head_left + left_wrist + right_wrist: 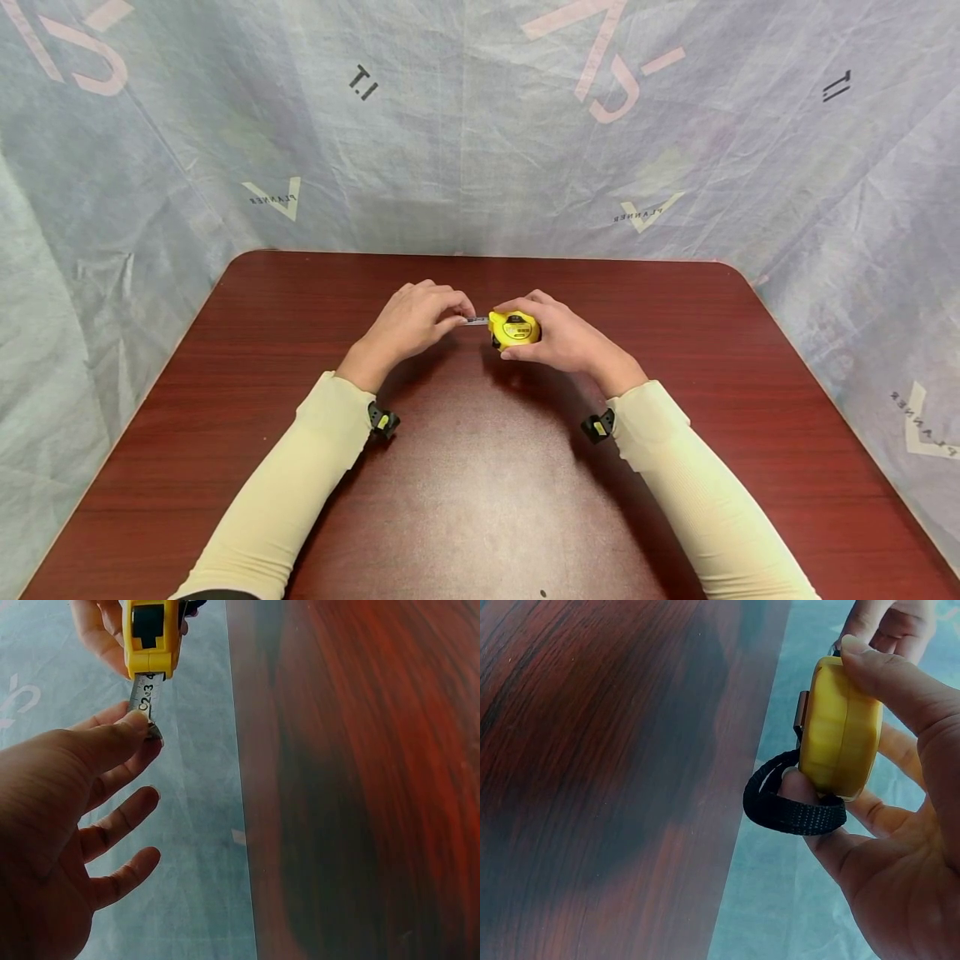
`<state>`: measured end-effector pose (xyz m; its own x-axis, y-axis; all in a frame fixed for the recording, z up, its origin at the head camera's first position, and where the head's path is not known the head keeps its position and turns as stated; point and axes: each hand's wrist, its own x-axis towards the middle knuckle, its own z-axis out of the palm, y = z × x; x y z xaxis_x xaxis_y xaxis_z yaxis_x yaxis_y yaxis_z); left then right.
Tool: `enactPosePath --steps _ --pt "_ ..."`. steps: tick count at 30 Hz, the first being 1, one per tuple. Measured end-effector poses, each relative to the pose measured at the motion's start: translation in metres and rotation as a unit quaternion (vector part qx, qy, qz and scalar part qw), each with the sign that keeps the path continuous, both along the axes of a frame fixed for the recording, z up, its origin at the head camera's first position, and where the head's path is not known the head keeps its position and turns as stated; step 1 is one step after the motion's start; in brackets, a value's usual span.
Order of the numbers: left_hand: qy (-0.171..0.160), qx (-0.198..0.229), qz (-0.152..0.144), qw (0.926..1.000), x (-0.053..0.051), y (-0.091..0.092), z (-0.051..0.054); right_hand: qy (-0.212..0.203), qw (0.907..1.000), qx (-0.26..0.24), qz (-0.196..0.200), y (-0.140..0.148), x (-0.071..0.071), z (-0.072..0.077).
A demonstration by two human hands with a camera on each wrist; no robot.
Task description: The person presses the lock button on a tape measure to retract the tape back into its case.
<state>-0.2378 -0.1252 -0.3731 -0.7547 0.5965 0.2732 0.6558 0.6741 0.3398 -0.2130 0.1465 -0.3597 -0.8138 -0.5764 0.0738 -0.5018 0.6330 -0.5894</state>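
A yellow tape measure [516,328] is held above the table by my right hand [564,335], thumb and fingers around its case. A short length of the metal blade [477,321] sticks out of the case toward the left. My left hand [416,321] pinches the blade's end between thumb and index finger; its other fingers are spread apart in the left wrist view, where low numbers show on the blade [146,691]. The black wrist strap [802,816] loops below the yellow case [841,727] in the right wrist view, by a fingertip of my right hand.
Beneath both hands lies a dark red wood-grain table [480,500] with rounded far corners. A pale printed cloth [465,125] hangs behind it and along both sides. Each wrist wears a small black camera [384,422]. A small dark spot [543,593] marks the near edge.
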Motion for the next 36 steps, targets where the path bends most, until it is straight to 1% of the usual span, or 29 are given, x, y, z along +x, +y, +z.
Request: enactPosePath --steps 7,24,29,36 --pt "0.000 0.000 -0.001 1.0000 -0.0002 0.0016 0.0003 -0.007 1.0000 0.001 -0.004 -0.0002 0.0003 -0.0007" --pt "0.003 0.004 -0.012 0.9999 -0.0008 0.0030 0.0009 -0.006 1.0000 0.000 -0.003 -0.0028 0.0011 0.0003" --pt "0.011 0.006 -0.018 0.9998 -0.0014 0.0041 0.0006 -0.001 1.0000 -0.003 -0.001 -0.0047 0.0020 0.0019" --pt "0.008 0.004 -0.018 0.9998 -0.0010 0.0053 0.0010 0.007 1.0000 -0.003 0.002 -0.0059 0.0019 0.0018"
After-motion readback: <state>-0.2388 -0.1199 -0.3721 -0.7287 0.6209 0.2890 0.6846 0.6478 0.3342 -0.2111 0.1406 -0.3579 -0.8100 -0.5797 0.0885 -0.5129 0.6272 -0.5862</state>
